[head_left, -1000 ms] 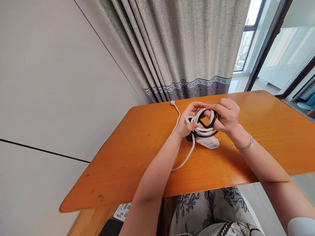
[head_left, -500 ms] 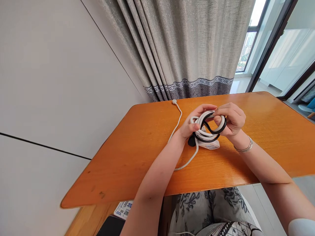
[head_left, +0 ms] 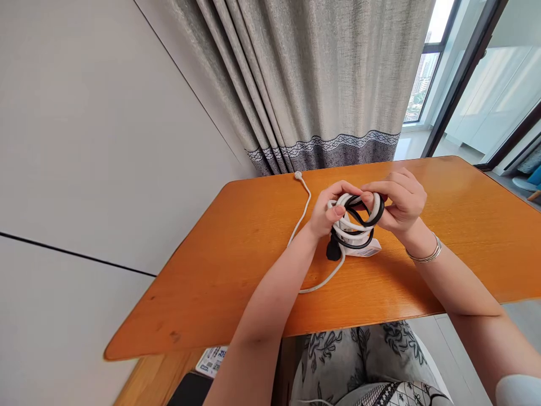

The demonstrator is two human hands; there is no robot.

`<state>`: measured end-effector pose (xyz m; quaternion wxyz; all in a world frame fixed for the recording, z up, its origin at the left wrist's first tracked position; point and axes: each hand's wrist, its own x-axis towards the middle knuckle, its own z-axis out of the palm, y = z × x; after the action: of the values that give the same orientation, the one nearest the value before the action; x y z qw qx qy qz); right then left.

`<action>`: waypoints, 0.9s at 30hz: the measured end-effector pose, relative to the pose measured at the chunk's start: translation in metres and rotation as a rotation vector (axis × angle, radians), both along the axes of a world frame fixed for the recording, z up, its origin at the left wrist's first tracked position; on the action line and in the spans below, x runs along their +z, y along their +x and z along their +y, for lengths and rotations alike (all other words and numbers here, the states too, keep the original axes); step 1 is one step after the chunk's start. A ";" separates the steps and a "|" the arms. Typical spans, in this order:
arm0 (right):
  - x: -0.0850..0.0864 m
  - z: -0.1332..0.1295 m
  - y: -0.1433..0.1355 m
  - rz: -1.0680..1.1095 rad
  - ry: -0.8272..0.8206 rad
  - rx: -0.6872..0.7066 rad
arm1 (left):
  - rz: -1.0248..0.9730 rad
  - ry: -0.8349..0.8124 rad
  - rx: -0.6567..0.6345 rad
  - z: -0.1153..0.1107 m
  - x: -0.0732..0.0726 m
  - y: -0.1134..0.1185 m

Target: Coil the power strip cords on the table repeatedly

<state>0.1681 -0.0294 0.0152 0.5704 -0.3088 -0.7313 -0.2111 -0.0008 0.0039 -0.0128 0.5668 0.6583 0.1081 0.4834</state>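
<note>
A coiled bundle of white cable and black cable is held up between my two hands over the table. My left hand grips the coil's left side, thumb across the front. The fingers of my right hand pinch the loops at the upper right. A black plug hangs under the coil near my left thumb. Partly hidden behind the loops is a white block with printing on its side. One white cord runs from the coil down to the left and passes behind my left forearm.
The orange wooden table extends to both sides. At its far edge lies a white plug end on its cord. A grey curtain hangs behind, and a pale panel stands at left. Printed packaging sits below the table's front edge.
My right fingers have shifted slightly along the loops at the upper right, and the coil has turned a little. The black plug now hangs lower and shows more.
</note>
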 end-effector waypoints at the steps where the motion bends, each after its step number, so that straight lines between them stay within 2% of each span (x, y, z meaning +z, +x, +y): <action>1: 0.001 -0.001 -0.001 -0.006 -0.011 -0.011 | 0.004 -0.009 0.018 0.001 0.000 0.000; 5: 0.002 -0.002 -0.003 0.060 -0.094 -0.045 | 0.054 -0.051 0.013 0.004 -0.001 0.001; 7: 0.002 0.003 -0.001 0.149 -0.102 -0.020 | 0.071 -0.036 -0.017 0.007 0.001 -0.001; 9: 0.003 0.013 0.007 0.259 -0.099 -0.020 | 0.113 -0.012 0.006 0.013 0.003 -0.007; 11: 0.005 0.024 0.020 0.367 -0.094 -0.059 | 0.223 0.023 0.131 0.022 0.005 -0.018; 13: 0.008 0.034 0.036 0.445 -0.070 -0.102 | 0.423 0.088 0.360 0.032 0.005 -0.032; 15: 0.011 0.041 0.050 0.491 -0.035 -0.135 | 0.726 0.130 0.617 0.042 0.001 -0.045; 17: 0.013 0.044 0.060 0.519 -0.009 -0.155 | 1.106 0.089 0.761 0.048 -0.006 -0.052; 19: 0.014 0.044 0.063 0.538 0.011 -0.147 | 1.468 0.018 0.737 0.051 -0.016 -0.053; 21: 0.015 0.042 0.062 0.546 0.028 -0.118 | 1.692 -0.007 0.637 0.052 -0.026 -0.051; 24: 0.015 0.037 0.054 0.528 0.004 -0.073 | 1.748 0.012 0.580 0.054 -0.035 -0.049; 27: 0.015 0.030 0.042 0.473 -0.051 0.019 | 1.700 0.028 0.665 0.060 -0.033 -0.053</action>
<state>0.2102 0.0008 0.0300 0.7196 -0.3572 -0.5854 -0.1091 -0.0533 0.0637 -0.0461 0.1197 0.7342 0.6678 -0.0248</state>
